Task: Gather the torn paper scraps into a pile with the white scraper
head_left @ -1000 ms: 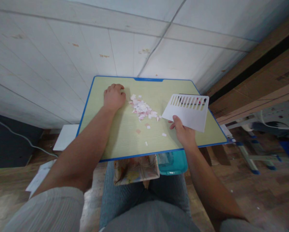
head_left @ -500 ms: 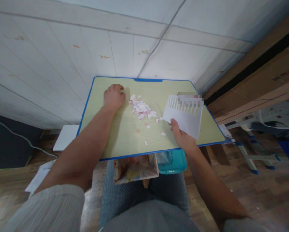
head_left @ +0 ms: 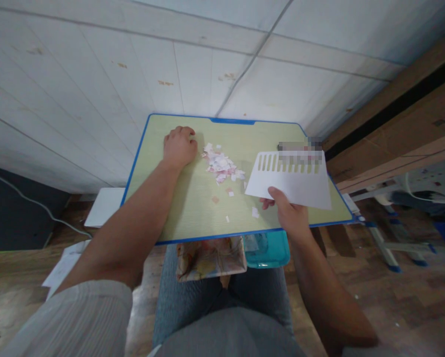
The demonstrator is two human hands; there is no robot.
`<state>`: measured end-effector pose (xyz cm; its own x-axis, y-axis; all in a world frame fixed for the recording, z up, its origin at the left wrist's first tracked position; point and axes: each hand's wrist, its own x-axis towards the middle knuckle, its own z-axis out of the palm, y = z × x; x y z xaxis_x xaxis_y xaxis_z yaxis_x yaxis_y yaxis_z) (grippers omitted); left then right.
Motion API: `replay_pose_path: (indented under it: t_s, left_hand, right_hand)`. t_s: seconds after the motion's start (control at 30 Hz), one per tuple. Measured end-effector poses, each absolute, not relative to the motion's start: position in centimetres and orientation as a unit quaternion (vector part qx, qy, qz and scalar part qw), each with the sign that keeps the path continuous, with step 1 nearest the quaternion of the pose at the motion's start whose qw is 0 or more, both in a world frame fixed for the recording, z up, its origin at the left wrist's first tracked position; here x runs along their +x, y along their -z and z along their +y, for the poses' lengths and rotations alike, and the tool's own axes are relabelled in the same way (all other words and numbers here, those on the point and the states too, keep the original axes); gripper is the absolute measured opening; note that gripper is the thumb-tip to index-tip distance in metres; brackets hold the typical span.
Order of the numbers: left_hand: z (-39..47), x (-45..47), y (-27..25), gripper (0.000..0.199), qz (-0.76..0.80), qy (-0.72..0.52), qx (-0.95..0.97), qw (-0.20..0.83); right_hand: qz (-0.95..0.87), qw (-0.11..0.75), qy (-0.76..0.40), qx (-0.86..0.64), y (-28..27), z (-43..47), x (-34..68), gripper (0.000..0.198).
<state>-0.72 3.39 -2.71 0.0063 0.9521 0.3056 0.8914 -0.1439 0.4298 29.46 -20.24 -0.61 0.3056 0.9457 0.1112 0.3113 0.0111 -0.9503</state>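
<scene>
My right hand (head_left: 292, 212) grips a thin white slotted sheet (head_left: 300, 186) by its near edge, thumb on top and fingers beneath. A row of narrow slots runs along the sheet's far side, and I see the tabletop through them. To its left lies a heap of torn paper scraps (head_left: 222, 166), white and pale pink. My left hand (head_left: 180, 146) rests on the table left of the heap, back up, fingers loosely bent and apart, holding nothing. A few single scraps (head_left: 255, 212) lie nearer the front edge.
The light green folding table (head_left: 192, 213) has a blue rim and stands against a white wall. Below its front edge are a patterned box (head_left: 211, 267) and a turquoise tub (head_left: 269, 255). Large cardboard boxes (head_left: 401, 129) stand at the right. A blurred-out object lies behind the sheet.
The slotted sheet has turned in my right hand, and its slotted edge now runs more nearly level. A scrap near the front right looks shifted. My left hand stays in place.
</scene>
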Motion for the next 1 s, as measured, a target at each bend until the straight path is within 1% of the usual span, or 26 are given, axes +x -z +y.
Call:
replay_pose_path:
  t_s: [0.17, 0.27, 0.47, 0.7, 1.0]
  left_hand:
    - [3.4, -0.6, 2.8, 0.043, 0.652, -0.265, 0.709, 0.049]
    - [3.4, -0.6, 2.8, 0.043, 0.652, -0.266, 0.709, 0.050]
    - [3.1, -0.4, 2.3, 0.044, 0.657, -0.262, 0.704, 0.070]
    - [2.7, -0.4, 1.8, 0.048, 0.658, -0.242, 0.711, 0.061]
    - [2.8, -0.5, 1.8, 0.048, 0.659, -0.250, 0.706, 0.069]
  right_hand:
    - [-0.543, 0.439, -0.320, -0.640, 0.6, -19.0, 27.2, 0.051]
    - [-0.551, 0.412, -0.309, -0.656, 0.5, -19.1, 27.5, 0.052]
    - [-0.548, 0.436, -0.290, -0.652, 0.6, -20.6, 29.3, 0.051]
    - [-0.551, 0.446, -0.294, -0.642, 0.5, -22.3, 31.8, 0.045]
    - [-0.554, 0.416, -0.344, -0.635, -0.3, -22.8, 33.7, 0.047]
